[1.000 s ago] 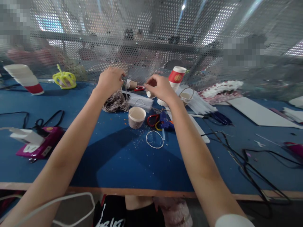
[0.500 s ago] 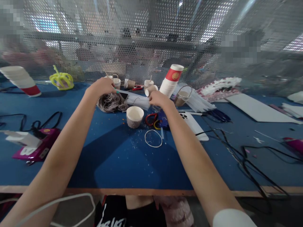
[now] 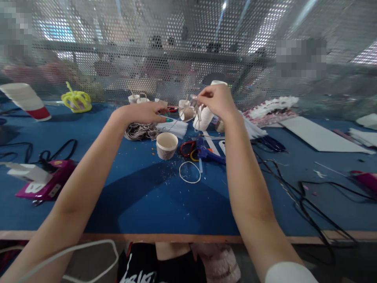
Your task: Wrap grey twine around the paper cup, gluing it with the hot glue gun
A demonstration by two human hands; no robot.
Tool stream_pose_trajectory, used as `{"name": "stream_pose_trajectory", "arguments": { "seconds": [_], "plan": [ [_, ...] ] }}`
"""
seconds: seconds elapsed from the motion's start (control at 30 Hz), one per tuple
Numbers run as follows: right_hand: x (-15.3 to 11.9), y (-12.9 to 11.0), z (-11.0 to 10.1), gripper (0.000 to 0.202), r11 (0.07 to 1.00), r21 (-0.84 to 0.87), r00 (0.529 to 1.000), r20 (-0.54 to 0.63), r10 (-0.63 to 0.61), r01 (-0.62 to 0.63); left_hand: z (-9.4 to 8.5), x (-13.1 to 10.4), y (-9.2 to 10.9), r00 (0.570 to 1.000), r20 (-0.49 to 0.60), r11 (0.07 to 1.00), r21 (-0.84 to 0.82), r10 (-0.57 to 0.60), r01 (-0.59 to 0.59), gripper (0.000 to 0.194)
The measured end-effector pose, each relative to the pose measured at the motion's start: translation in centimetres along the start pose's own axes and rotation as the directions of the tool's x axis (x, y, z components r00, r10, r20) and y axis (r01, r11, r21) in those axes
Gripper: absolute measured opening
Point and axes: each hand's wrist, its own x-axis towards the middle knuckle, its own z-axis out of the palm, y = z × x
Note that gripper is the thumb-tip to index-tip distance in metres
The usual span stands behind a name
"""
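R hand (image 3: 218, 99) pinches a tangled strand (image 3: 199, 114); L hand (image 3: 144, 113) by yarn bundle (image 3: 139, 132), can't tell if gripping. Best lift slow, w/ slack, clear of glue gun (image 3: 212, 157).

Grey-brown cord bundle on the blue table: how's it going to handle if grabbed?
Likely floppy: the cord bundle lies in a slumped heap of thin strands. Probably prone to tangling, since strands cross and loop. Unlikely to roll, given its loose sprawl.

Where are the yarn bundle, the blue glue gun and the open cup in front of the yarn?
yarn bundle (image 3: 138, 132), head view, middle of the strands
blue glue gun (image 3: 214, 157), head view, handle
open cup (image 3: 166, 152), head view, outer wall
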Motion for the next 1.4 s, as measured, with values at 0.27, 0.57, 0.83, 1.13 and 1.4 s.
{"name": "stream_pose_trajectory", "arguments": {
  "seconds": [0.27, 0.57, 0.83, 1.13, 1.4],
  "plan": [
    [1.3, 0.0, 4.0, 0.016, 0.910, 0.408, 0.991, -0.127, -0.030, 0.079, 0.8, 0.8, -0.2, 0.956, 0.282, 0.977, -0.210, 0.086, -0.026, 0.095],
    [0.3, 1.0, 4.9, 0.005, 0.969, -0.206, 0.932, 0.358, -0.058, 0.139, 3.6, 2.0, 1.1, 0.879, 0.472, 0.998, -0.019, 0.061, -0.059, 0.114],
    [-0.9, -2.3, 1.9, 0.020, 0.949, -0.178, 0.965, 0.037, -0.258, 0.261, 1.3, 0.4, 0.7, 0.906, 0.422, 0.993, -0.085, -0.043, 0.087, 0.074],
    [-1.3, -2.7, 2.4, 0.017, 0.948, -0.173, 0.932, 0.298, -0.208, 0.267, 0.7, 0.5, -0.2, 0.879, 0.476, 0.989, -0.142, 0.033, 0.040, 0.080],
    [-1.7, -3.0, 2.7, 0.031, 0.977, 0.074, 0.932, 0.291, -0.214, 0.201, 1.8, 1.5, -0.8, 0.977, 0.185, 0.958, -0.284, 0.102, -0.046, 0.067]
  ]
}}
